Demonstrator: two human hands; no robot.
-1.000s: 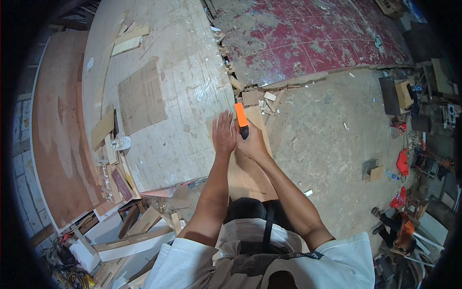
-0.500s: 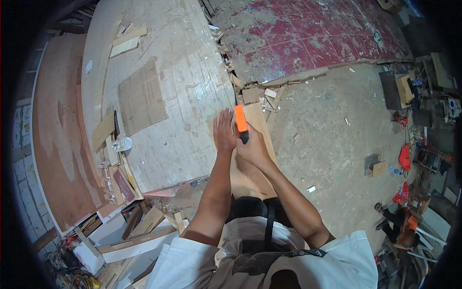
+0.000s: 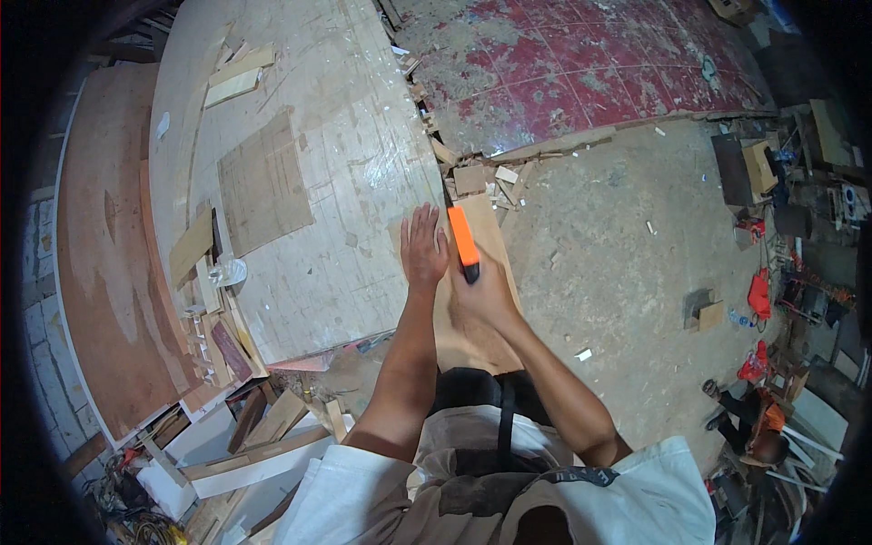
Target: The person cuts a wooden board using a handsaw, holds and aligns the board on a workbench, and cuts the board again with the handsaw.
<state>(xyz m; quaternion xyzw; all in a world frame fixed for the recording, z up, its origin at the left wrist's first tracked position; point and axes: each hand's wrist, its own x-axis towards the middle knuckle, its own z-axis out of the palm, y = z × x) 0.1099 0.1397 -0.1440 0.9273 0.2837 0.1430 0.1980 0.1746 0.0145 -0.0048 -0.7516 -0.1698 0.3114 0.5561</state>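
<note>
My right hand (image 3: 483, 286) is closed on the orange-and-black handle of a saw (image 3: 461, 234), whose dark blade points away from me along the edge of the pale plywood worktop (image 3: 309, 109). My left hand (image 3: 423, 250) lies open just left of the saw, fingers outstretched, on a light brown board (image 3: 486, 227) at that edge. The part of the board beneath my hands and forearms is partly hidden.
Offcuts (image 3: 507, 182) lie beyond the board, and loose strips (image 3: 195, 245) along the worktop's left. Scrap wood (image 3: 250, 445) piles up lower left. A red tiled surface (image 3: 581, 64) spans upper right. Someone in orange and black (image 3: 754, 427) crouches lower right among clutter.
The saw and my right hand have slid back toward me and slightly right along the board. My left hand remains in nearly the same place, resting flat.
</note>
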